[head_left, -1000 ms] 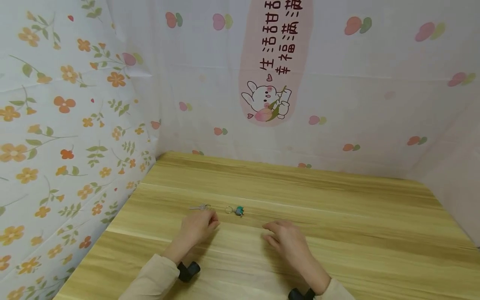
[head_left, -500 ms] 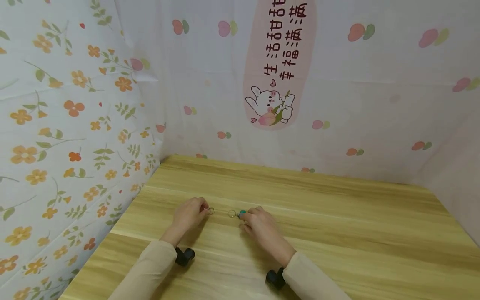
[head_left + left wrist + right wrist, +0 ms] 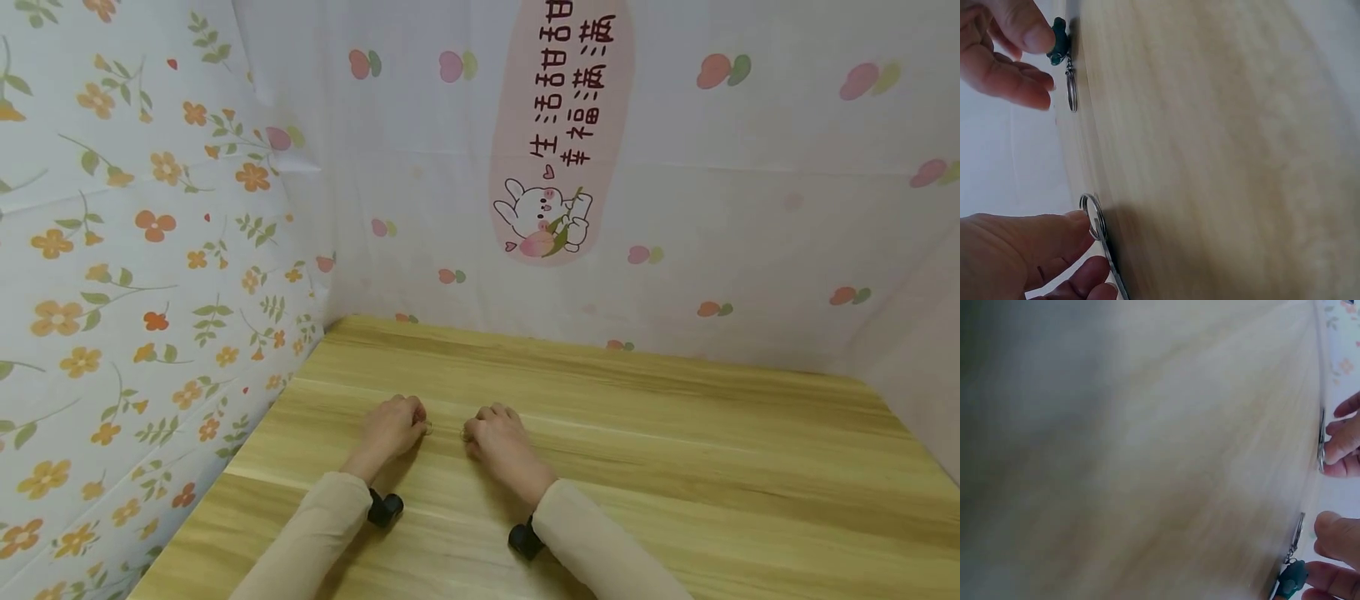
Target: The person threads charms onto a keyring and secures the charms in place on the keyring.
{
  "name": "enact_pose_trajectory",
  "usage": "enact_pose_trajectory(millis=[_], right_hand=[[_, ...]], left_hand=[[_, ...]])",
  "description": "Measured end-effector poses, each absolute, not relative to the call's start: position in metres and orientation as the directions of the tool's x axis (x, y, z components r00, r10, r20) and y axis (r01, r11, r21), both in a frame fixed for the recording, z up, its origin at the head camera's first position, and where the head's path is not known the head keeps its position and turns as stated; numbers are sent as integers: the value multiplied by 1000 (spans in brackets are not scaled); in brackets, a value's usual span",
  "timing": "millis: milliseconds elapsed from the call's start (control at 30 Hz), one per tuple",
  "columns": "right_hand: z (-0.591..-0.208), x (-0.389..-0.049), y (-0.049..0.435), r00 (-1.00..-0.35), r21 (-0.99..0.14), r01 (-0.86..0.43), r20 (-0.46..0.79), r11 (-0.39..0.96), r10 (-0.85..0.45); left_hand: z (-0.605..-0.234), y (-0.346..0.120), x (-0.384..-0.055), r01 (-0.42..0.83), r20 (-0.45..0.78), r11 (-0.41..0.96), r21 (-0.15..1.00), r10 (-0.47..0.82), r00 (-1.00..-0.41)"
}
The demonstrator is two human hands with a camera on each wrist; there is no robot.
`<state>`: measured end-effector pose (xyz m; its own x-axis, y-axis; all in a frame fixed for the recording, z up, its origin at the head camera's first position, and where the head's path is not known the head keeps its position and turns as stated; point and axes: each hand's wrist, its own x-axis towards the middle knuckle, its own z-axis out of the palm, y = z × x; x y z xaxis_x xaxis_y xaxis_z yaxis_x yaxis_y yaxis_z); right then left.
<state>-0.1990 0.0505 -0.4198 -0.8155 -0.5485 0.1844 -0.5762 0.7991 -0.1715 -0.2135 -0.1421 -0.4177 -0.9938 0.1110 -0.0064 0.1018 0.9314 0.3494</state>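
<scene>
My left hand (image 3: 392,427) pinches a key (image 3: 1115,273) with its split ring (image 3: 1101,219); in the left wrist view the thumb presses by the ring while fingertips lie under the key. Across a small gap, my right hand (image 3: 501,440) is at a small dark green figure charm (image 3: 1060,42), whose short chain leads to a second split ring (image 3: 1072,92). The right wrist view has a fingertip against the green charm (image 3: 1292,578) and the thumb held apart from it, near the ring. From the head, the hands cover the key and the charm.
Both things are low over a wood-grain table (image 3: 675,442). A white curtain with a rabbit print (image 3: 543,208) hangs behind it, and a flowered curtain (image 3: 150,250) along its left side. Black wrist cameras (image 3: 385,509) sit at both cuffs.
The left hand has come up to the key and taken hold of it. My right hand has moved left and forward onto the charm, which it now covers in the head view.
</scene>
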Motion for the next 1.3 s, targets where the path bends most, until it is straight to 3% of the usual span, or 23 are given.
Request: enact_pose_trajectory(millis=[333,567,833,1100,1200,1300], right_hand=[[-426,-210,40,-829,13,-550,119,835,-547],[-430,-209,36,-761,236,-590,158,773,-629],[-434,-206,36,-764,271,-570,172,776,-622],[-431,-202,32,-730,385,-568,173,728,-661],[-431,-203,33,-735,369,-568,175,735,-656],[-432,-205,38,-776,168,-576,195,800,-600]], left_hand=[[-422,-136,-218,94,18,933,346,94,-995],[-423,-135,-217,96,38,940,327,88,-995],[-421,-136,-213,115,61,936,332,100,-993],[-412,-135,-209,130,51,931,341,119,-992],[-409,-134,-207,145,57,926,348,133,-989],[-407,-134,-204,161,61,913,376,149,-987]])
